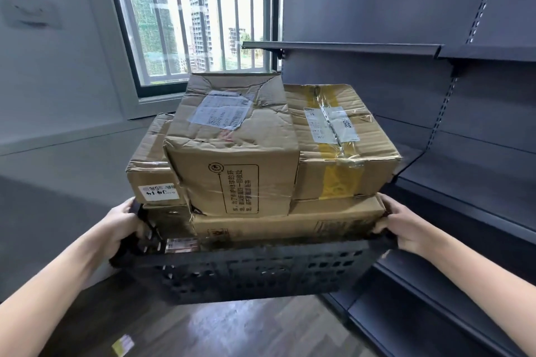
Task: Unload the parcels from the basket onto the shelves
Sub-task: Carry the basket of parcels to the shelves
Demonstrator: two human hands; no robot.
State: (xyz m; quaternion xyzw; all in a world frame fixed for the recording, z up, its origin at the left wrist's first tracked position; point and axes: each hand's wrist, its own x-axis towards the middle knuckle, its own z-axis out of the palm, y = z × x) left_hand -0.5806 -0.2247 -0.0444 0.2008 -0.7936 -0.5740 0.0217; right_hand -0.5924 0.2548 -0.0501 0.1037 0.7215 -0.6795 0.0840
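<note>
My left hand [123, 229] and right hand [401, 229] grip basket [261, 272] ends, fingers curled on rim; parcels [235, 151] piled inside; shelves [452, 182] right of basket.

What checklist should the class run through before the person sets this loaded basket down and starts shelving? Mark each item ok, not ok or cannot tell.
1. Both hands grip the basket: left hand and right hand hold opposite ends. Ok.
2. Stack stable: the crumpled top box sits above the rim, unrestrained. Not ok.
3. Shelf space free: the middle shelf beside the basket shows nothing on it. Ok.
4. Floor below the basket free: a small item lies on the floor. Not ok.
5. Parcel weight: cannot tell.
</note>
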